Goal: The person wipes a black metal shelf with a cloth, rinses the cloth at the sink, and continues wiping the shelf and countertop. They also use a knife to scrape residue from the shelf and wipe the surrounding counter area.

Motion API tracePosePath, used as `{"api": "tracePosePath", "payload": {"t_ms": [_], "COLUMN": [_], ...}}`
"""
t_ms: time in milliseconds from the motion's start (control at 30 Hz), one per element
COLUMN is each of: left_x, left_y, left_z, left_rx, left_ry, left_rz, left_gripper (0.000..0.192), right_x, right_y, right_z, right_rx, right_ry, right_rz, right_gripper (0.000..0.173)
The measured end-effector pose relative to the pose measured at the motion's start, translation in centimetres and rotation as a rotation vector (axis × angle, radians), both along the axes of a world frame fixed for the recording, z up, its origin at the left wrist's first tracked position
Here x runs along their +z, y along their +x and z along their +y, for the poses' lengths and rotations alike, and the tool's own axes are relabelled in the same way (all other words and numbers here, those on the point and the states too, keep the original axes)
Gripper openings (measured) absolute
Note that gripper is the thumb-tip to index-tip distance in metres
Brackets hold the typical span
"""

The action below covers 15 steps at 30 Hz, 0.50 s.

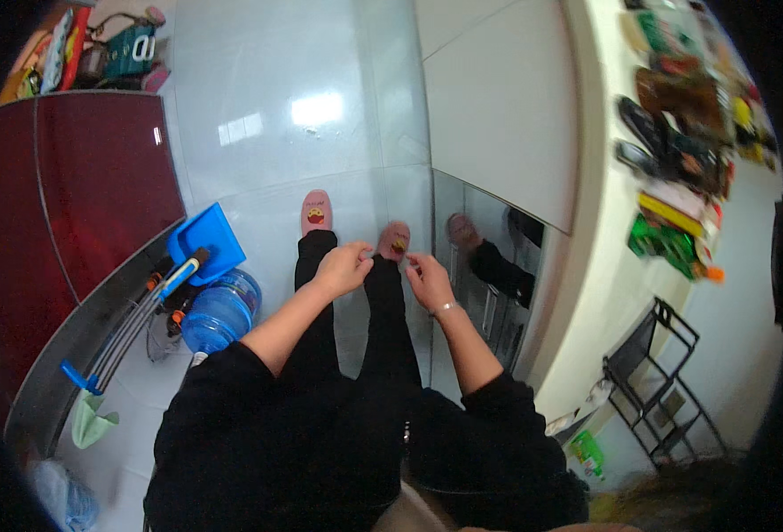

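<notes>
My left hand (343,268) hangs in front of my thighs with nothing in it, its thumb and forefinger a little apart. To its right is my right hand (428,280), also empty, its fingers loosely curled and apart; a bracelet (445,308) circles that wrist. Below both hands are the legs of my black trousers (385,312). On my feet are pink slippers, the left slipper (316,211) further forward than the right slipper (395,241), each with a cartoon print on the toe. Neither hand touches anything that I can make out.
To the left, a blue dustpan (208,243) leans by a large blue water bottle (222,309) and dark red cabinet doors (109,179). On the right are a white panel (498,106), a reflective dark panel (478,266), a cluttered ledge (568,292) and a black folding step stool (651,379).
</notes>
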<state>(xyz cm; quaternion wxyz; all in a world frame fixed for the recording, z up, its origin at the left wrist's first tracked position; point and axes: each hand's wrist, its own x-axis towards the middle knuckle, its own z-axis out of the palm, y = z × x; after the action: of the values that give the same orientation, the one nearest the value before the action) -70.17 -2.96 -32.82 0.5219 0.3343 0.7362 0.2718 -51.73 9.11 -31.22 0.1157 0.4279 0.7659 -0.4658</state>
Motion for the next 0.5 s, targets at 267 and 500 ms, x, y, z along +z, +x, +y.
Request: {"api": "tracePosePath", "payload": {"t_ms": [267, 500], "left_x": [-16.5, -20.1], "left_y": [5.0, 6.8], "left_z": [1.9, 5.6], "left_rx": [0.813, 1.241], "left_ry": [-0.166, -0.583], "left_rz": [-0.575, -1.235], "left_gripper": [0.033, 0.035], "right_x": [-29.9, -50.6], "right_y": [-4.9, -7.5], "right_z": [6.8, 16.7], "right_rx": [0.252, 0.412], "right_ry": [0.096, 0.448], "right_rz": [-0.397, -0.507], "right_gripper": [0.037, 0.050]}}
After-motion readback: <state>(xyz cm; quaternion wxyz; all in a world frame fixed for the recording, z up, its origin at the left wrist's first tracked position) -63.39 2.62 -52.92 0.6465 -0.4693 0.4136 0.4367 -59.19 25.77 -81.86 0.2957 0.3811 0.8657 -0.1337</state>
